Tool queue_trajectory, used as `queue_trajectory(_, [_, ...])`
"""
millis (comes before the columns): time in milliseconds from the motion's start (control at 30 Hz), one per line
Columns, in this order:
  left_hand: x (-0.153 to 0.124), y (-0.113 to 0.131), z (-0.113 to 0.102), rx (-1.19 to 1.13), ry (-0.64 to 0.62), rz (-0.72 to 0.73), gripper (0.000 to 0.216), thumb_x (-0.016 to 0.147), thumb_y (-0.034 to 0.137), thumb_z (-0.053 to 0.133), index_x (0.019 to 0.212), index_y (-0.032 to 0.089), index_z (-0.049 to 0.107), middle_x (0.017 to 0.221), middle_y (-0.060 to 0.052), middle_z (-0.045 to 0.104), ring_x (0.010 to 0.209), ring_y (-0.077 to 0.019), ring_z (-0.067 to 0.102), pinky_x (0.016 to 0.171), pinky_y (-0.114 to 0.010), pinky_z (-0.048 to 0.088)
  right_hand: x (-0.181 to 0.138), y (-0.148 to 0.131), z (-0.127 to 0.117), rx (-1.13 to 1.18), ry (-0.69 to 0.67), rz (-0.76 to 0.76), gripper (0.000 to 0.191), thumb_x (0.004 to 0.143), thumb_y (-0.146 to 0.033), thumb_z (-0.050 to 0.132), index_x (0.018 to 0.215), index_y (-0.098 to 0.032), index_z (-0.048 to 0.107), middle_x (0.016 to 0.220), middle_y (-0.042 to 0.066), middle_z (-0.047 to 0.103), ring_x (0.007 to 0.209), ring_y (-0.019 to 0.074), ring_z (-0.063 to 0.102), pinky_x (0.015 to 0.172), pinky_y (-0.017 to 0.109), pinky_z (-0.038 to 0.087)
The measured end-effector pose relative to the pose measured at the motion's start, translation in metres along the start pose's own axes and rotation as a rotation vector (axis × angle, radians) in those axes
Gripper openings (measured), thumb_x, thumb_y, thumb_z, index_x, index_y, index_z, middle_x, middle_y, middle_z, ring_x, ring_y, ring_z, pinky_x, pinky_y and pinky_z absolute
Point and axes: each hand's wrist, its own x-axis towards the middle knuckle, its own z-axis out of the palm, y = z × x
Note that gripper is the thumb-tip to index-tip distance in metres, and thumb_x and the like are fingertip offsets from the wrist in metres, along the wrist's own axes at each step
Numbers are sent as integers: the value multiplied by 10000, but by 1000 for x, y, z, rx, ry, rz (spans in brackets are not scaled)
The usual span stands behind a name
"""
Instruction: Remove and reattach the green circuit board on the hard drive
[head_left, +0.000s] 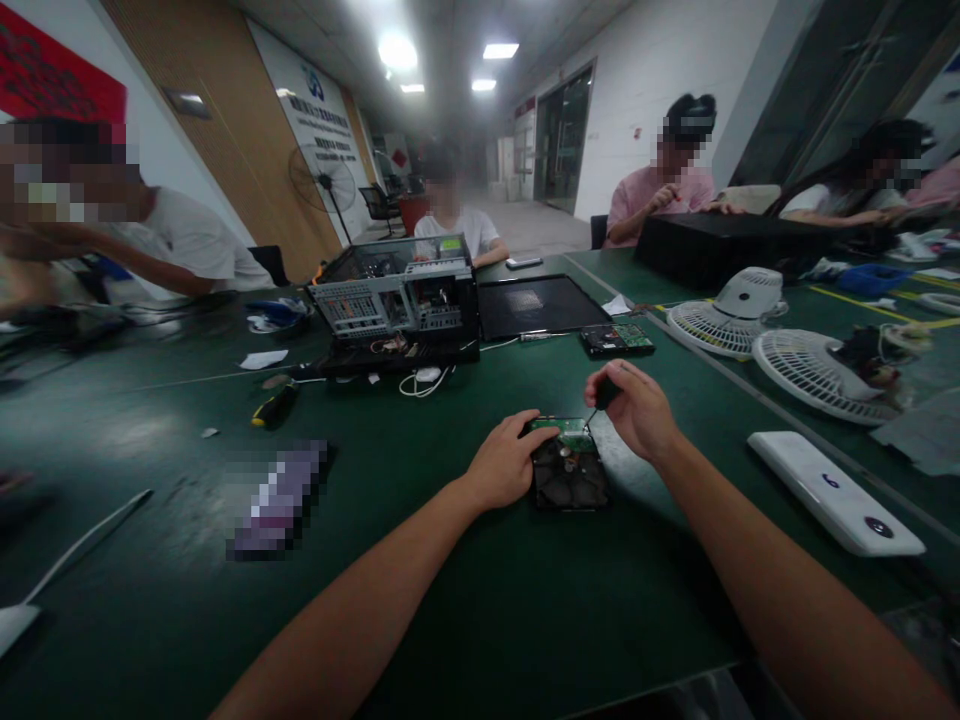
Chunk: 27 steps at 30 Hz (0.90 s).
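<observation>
A hard drive (571, 482) lies flat on the green table in front of me, its green circuit board (574, 434) at the far end. My left hand (510, 458) grips its left side, thumb and fingers reaching over the board's corner. In my right hand (636, 405) is a screwdriver (606, 392) with a dark handle, tilted so that its thin shaft points down at the board's right part. Whether the tip sits in a screw is too small to tell. Beyond my right hand lies a second hard drive (616, 340).
An opened computer case (394, 305) stands further back, beside a black panel (540, 305). A yellow-black screwdriver (274, 405) and a phone (281, 500) lie to the left. White fan parts (814, 375) and a white device (832, 490) are on the right. Several people sit around the table.
</observation>
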Motion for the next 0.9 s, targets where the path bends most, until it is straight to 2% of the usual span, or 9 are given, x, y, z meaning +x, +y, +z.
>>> queue_trajectory(67, [0, 0, 0, 2, 3, -2, 653, 856, 69, 562, 1476, 275, 558, 1595, -95, 413, 1448, -302, 420, 1213, -515, 381, 1, 0, -1, 10, -8, -19, 129, 924, -349, 680, 881, -233, 720, 702, 3, 581, 669, 154, 536, 627, 303, 441])
queue_trajectory(167, [0, 1, 0, 1, 4, -11, 653, 861, 68, 559, 1479, 279, 558, 1601, -94, 409, 1457, -304, 414, 1211, -520, 385, 2, 0, -1, 8, -23, -29, 128, 932, -341, 669, 890, -233, 723, 658, -11, 509, 642, 146, 487, 614, 298, 416])
queue_trajectory(333, [0, 5, -1, 13, 2, -30, 614, 890, 88, 557, 1478, 265, 569, 1621, -110, 395, 1477, -302, 405, 1215, -497, 387, 1, 0, 2, 26, -8, -12, 159, 893, -334, 727, 786, -235, 664, 701, -8, 512, 666, 144, 476, 625, 296, 415])
queue_trajectory(900, [1, 10, 1, 127, 31, -86, 520, 935, 178, 611, 1442, 292, 616, 1622, -119, 405, 1460, -319, 420, 1186, -504, 412, 2, 3, 0, 24, -6, -58, 179, 916, -320, 693, 769, -233, 638, 700, -9, 506, 675, 147, 481, 654, 308, 428])
